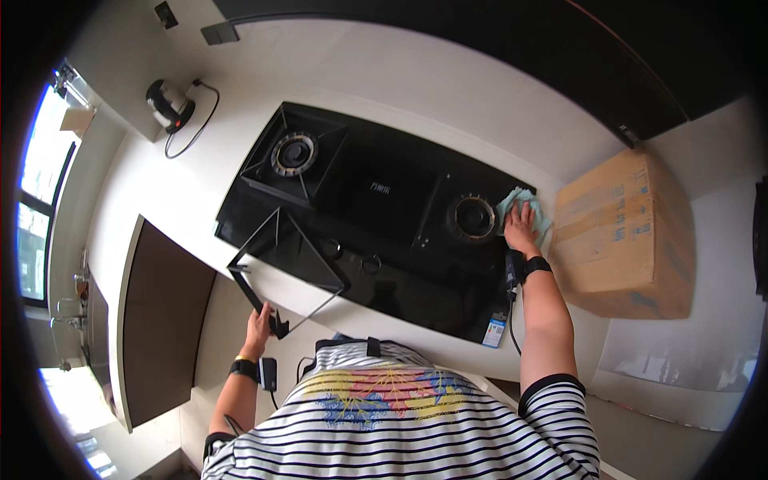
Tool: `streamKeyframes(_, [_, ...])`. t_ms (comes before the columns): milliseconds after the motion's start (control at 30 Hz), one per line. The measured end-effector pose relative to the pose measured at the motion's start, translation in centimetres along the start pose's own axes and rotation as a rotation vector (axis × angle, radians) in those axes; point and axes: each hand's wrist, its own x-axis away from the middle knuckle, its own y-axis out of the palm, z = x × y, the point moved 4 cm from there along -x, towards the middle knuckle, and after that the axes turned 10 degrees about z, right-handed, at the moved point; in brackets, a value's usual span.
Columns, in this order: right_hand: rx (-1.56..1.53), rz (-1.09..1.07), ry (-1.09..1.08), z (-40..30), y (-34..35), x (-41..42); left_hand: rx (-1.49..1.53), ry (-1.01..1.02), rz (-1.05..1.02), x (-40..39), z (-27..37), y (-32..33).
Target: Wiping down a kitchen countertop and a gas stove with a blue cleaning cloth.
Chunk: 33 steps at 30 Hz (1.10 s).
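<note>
A square black pan support (252,293) is gripped at its near corner by my left hand (258,329). It is tilted over the front edge of the counter, its far part above the black glass gas hob (390,222). My right hand (521,228) presses a pale green cloth (543,219) onto the hob's right end, beside the bare right burner (475,218). Around the left burner (294,154) another pan support (305,191) sits in place. Two round control knobs, a left knob (332,248) and a right knob (371,263), are near the hob's front.
A cardboard box (606,234) stands close to the hob's right side. An electric kettle (170,105) with a black cord is on the counter (180,180) at the back left. Dark wall cabinets (540,48) hang above. A label (495,330) is on the hob's front right corner.
</note>
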Motion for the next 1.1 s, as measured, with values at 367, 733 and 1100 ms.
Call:
streamKeyframes(367, [0.078, 0.172, -0.549, -6.3, 0.9, 18.7, -0.051, -0.086, -0.023, -0.1, -0.3, -0.7])
streamKeyframes(733, [-0.268, 0.204, -0.62, -20.6, 3.4, 14.3, -0.072, -0.039, 0.011, -0.1, -0.5, -0.5])
streamKeyframes(1100, [-0.078, 0.003, 0.023, -22.7, 4.8, -5.5, -0.028, -0.033, 0.04, -0.5, -0.9, 0.1])
